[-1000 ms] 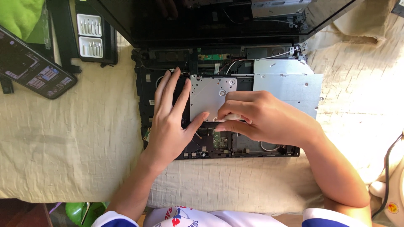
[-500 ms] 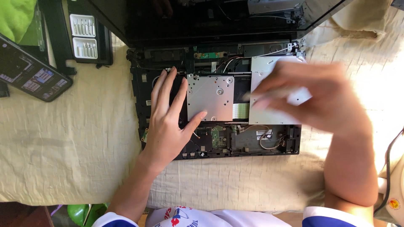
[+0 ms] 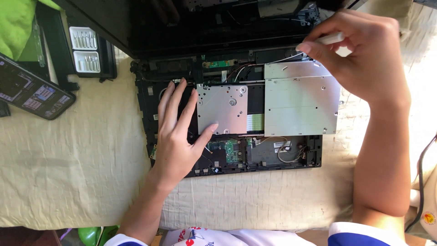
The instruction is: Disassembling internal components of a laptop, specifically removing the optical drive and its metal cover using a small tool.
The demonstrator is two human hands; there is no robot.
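An opened black laptop base (image 3: 227, 164), keyboard cover off and inner parts bare, lies in the middle of the frame with its long axis running left to right and its hinge edge toward the top, where the dark screen lid (image 3: 136, 32) leans away. Inside it, a square silver metal drive plate (image 3: 223, 109) sits centre-left, and a larger flat silver metal optical drive (image 3: 300, 102) lies just beside it on the right, its long side also running left to right. Below them a small green circuit board (image 3: 230, 150) and thin loose wires (image 3: 287, 152) show along the lower edge of the base.

The left hand (image 3: 177, 132) rests flat on the left part of the base, fingers spread and pointing to the top of the frame, thumb touching the lower left edge of the square plate; it grips nothing. The right hand (image 3: 359, 54), in the upper right, pinches a slim white tool (image 3: 330, 38) between thumb and fingers, close to the upper right corner of the base; the tool lies nearly level, its tip hidden by the fingers.

The laptop lies on a cream cloth-covered worktop (image 3: 68, 173). In the upper left are a black case of small screwdriver bits (image 3: 84, 50) and a dark smartphone (image 3: 34, 93) with a lit screen.
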